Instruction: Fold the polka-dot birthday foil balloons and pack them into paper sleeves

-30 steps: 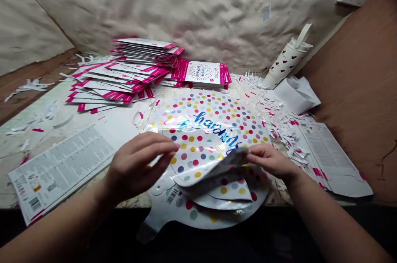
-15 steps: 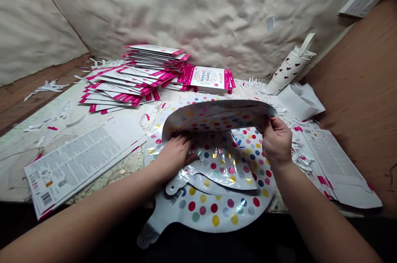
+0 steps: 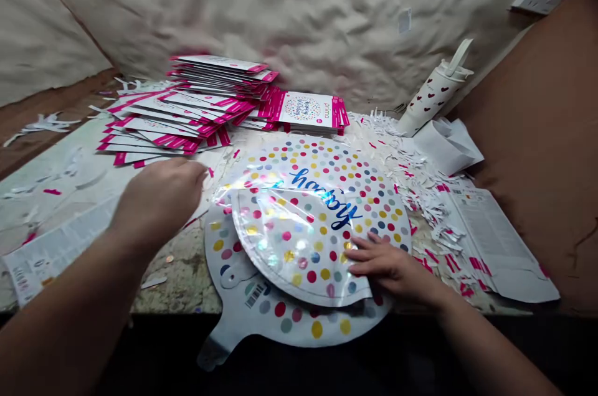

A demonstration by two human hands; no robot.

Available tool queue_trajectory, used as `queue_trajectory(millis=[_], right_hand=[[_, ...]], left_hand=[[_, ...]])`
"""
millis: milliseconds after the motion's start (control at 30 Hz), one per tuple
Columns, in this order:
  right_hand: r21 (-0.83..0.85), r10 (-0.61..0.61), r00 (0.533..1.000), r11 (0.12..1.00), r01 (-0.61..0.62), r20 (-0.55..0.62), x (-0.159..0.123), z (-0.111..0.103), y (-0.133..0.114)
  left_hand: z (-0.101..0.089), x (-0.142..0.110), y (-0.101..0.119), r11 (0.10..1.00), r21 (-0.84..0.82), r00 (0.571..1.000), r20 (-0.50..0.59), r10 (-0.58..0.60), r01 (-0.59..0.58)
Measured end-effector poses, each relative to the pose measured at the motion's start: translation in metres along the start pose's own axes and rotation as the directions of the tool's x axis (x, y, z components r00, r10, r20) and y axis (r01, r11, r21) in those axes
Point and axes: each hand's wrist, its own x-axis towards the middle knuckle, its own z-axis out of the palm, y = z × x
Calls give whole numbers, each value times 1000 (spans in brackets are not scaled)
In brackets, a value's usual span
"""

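Before me lies a round foil balloon [image 3: 369,190], flat, with coloured dots, blue script and a tail toward the front edge. A folded part of dotted foil [image 3: 280,228] rests on it as a half circle, a line along its curved edge. My right hand [image 3: 383,265] lies on the foil near the right end of that half circle, fingers spread. To the left, my left hand [image 3: 161,203] is closed at the far end of a flat printed packaging sleeve [image 3: 60,243]; a white edge shows at its fingertips. The hand hides much of the sleeve.
Pink-and-white printed packs [image 3: 182,109] are piled at the back left, with a neater stack [image 3: 308,113] beside them. A heart-patterned tumbler [image 3: 432,97] leans at the back right. Shredded paper [image 3: 434,215] and another flat sleeve [image 3: 495,234] lie at the right.
The raised foil flap has come down flat as a half circle. My left hand has left the foil for the sleeve. My right hand has released the flap's edge and now rests flat.
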Motion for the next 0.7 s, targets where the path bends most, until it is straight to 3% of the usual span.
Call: queue_trajectory(millis=[67, 133, 167, 233, 300, 367, 467, 533, 567, 633, 700], right_hand=[[-30, 19, 999, 999, -18, 42, -2, 4, -1], [-42, 82, 997, 996, -82, -8, -5, 3, -3], [-54, 133, 990, 989, -136, -52, -8, 1, -4], [-92, 253, 956, 959, -268, -151, -14, 2, -4], [-131, 334, 916, 921, -367, -221, -17, 9, -1], [-159, 302, 908, 920, -357, -289, -14, 21, 2], [-226, 8, 942, 970, -89, -336, -1, 38, 4], [-231, -188, 942, 965, 124, -280, 7, 42, 4], [-201, -229, 942, 963, 181, -247, 9, 40, 4], [-91, -172, 963, 983, 157, -206, 12, 33, 3], [52, 15, 984, 999, -6, -178, 18, 20, 0]], left_hand=[[13, 10, 38, 964, -36, 964, 30, 264, -263], [37, 15, 84, 790, -222, 791, 111, 602, -571], [50, 16, 103, 703, -269, 695, 140, 705, -659], [72, 15, 126, 647, -326, 606, 230, 761, -689], [86, 14, 129, 674, -354, 593, 320, 739, -649], [92, 15, 122, 692, -375, 590, 361, 722, -617], [93, 17, 116, 691, -383, 595, 351, 723, -613], [91, 16, 115, 693, -379, 598, 350, 721, -613], [90, 13, 113, 700, -372, 605, 353, 714, -609], [88, 4, 103, 735, -344, 633, 374, 678, -584], [83, -9, 79, 798, -298, 688, 404, 603, -524]])
